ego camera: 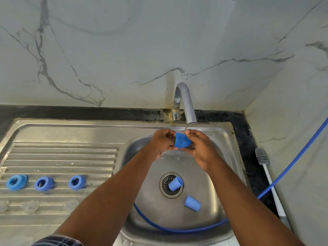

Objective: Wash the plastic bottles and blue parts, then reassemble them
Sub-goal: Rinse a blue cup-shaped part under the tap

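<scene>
Just below the spout of the faucet (pixel 186 103), both hands meet over the steel sink (pixel 229 139). The left hand (pixel 162 141) has its grip pinched on the left edge of a blue cap (pixel 182 142), with thumb and fingertips curled onto it. The right hand (pixel 200 148) clasps the cap's right side, fingers tucked beneath and thumb on top. The cap thus lies crosswise between the two grips, held above the basin and right under a thin stream of water that breaks into spray below the hands.

Down in the basin, a second blue cap (pixel 175 183) lies tipped on the round strainer (pixel 166 191). A third blue cap (pixel 192 203) lies on its side just beside the strainer, nearer the person. A blue hose (pixel 177 229) curves along the basin's near wall and runs up and away to the right.

On the ribbed drainboard (pixel 62 157) to the left, three blue rings (pixel 44 183) sit in a row, apart from one another. Three clear teats (pixel 31 205) line up in front of them. A grey-headed bottle brush (pixel 261 156) lies on the dark tabletop (pixel 88 112) at the right, along the wall.
</scene>
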